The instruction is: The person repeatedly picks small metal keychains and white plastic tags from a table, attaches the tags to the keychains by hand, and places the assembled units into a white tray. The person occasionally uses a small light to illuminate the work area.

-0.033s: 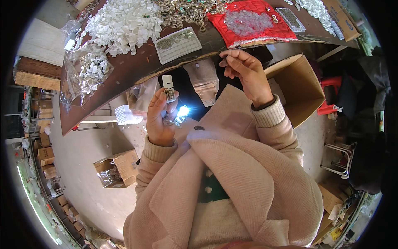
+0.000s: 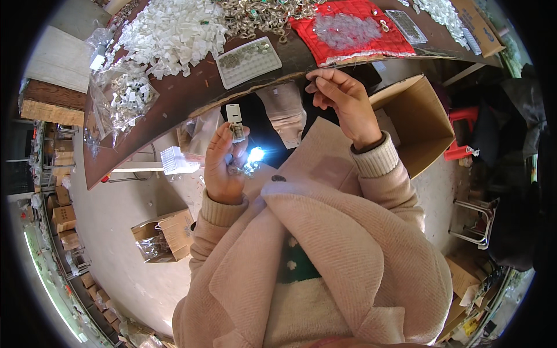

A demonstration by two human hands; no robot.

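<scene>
My left hand (image 2: 225, 168) holds a small white battery case (image 2: 237, 132) upright in its fingers. The case's slotted lid (image 2: 233, 112) stands swung up, and small round silvery cells show inside. Beside my palm, a bright bluish-white light (image 2: 255, 155) glows among what looks like thin clear wire. My right hand (image 2: 342, 104) is raised at the table's front edge, its fingers curled and the thumb near the index fingertip. Whatever those fingertips may hold is too small to make out. Just beyond the hands lies a white tray (image 2: 243, 72) with round button cells in part of its pockets.
On the dark table (image 2: 174, 95) are a heap of white plastic pieces (image 2: 168, 35), coiled wire bundles (image 2: 261, 17), and a red cloth (image 2: 307, 35) with clear pieces. A bag of parts (image 2: 125, 98) sits left. An open carton (image 2: 423, 124) stands right, near a red stool (image 2: 462, 133).
</scene>
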